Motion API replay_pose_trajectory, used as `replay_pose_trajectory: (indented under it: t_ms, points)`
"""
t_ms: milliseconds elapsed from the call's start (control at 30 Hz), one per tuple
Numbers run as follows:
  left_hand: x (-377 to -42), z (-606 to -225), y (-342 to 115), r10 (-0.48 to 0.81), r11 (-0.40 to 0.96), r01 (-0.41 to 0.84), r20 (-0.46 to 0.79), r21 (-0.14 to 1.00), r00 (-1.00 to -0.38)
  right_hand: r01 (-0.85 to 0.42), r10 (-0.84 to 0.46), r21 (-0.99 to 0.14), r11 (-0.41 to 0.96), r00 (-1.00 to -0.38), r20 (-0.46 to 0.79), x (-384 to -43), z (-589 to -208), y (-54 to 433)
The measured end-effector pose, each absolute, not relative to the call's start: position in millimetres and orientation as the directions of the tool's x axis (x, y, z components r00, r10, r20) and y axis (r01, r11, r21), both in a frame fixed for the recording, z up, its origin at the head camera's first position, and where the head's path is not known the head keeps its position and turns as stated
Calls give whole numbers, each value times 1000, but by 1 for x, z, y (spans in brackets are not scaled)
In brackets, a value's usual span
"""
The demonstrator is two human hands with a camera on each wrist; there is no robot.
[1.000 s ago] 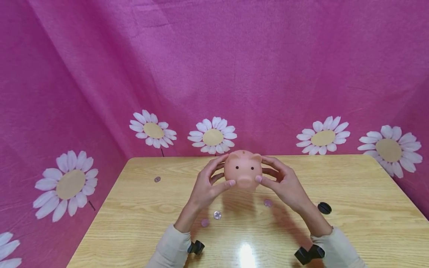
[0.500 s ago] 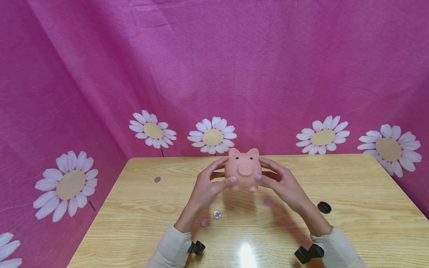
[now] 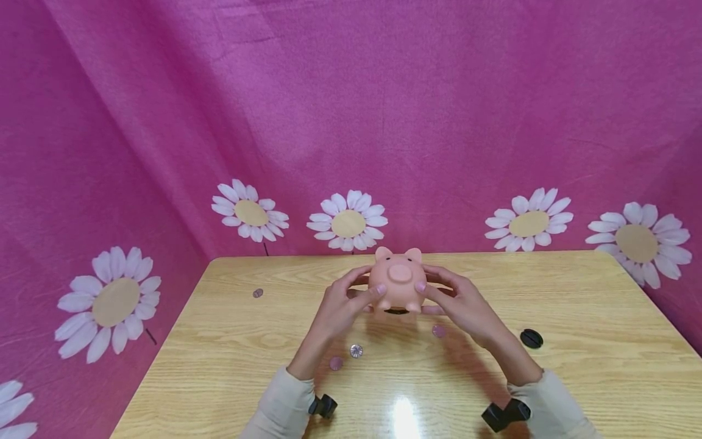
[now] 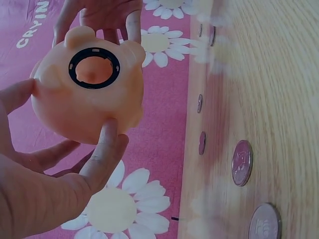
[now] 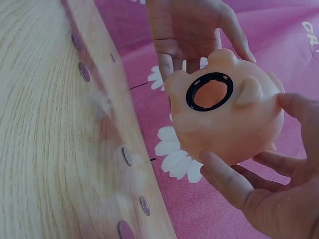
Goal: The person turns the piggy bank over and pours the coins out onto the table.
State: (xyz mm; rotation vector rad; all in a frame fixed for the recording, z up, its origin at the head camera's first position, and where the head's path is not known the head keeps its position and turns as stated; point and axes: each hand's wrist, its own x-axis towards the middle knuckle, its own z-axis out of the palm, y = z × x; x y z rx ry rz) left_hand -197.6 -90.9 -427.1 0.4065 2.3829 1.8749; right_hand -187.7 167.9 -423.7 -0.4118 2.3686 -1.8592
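Observation:
Above the table, both hands hold a pink piggy bank [image 3: 399, 283], its snout towards me and tilted upward. My left hand [image 3: 342, 305] grips one side, thumb at the front and fingers behind. On the opposite side my right hand [image 3: 463, 302] grips it the same way. The wrist views show the belly, where a black ring [image 4: 94, 68] surrounds an uncovered round hole [image 5: 211, 93]. Through that hole the pink inner wall shows. A round black plug [image 3: 531, 338] lies on the table beside the right forearm.
Coins lie scattered on the wooden table [image 3: 219, 366]: a silver one [image 3: 356, 350] and a pinkish one [image 3: 336, 363] near the left wrist, another coin [image 3: 439, 331] below the right hand, and small coins [image 3: 258, 293] further left. A pink daisy-print cloth [image 3: 439, 122] hangs behind.
The piggy bank has been tipped back between the hands: its snout has turned upward, the top slot has gone from sight and the belly's dark ring now shows. Both hands keep hold.

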Motion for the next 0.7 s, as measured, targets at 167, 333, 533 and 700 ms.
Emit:
replay_pose_trajectory:
  t_ms: [167, 333, 533, 700]
  points:
    - [-197, -424, -93, 280, 214, 208, 145, 954, -949, -204, -271, -957, 204, -952, 146, -187, -421, 169]
    - [-197, -420, -94, 317, 124, 288, 237, 950, -918, -326, -240, -929, 178, -929, 280, -186, -418, 172]
    - [-197, -419, -92, 340, 60, 287, 250, 956, -907, -337, -223, -926, 169, -928, 297, -187, -420, 172]
    - [-198, -428, -91, 322, 191, 236, 166, 953, -932, -253, -241, -945, 209, -949, 201, -190, -426, 168]
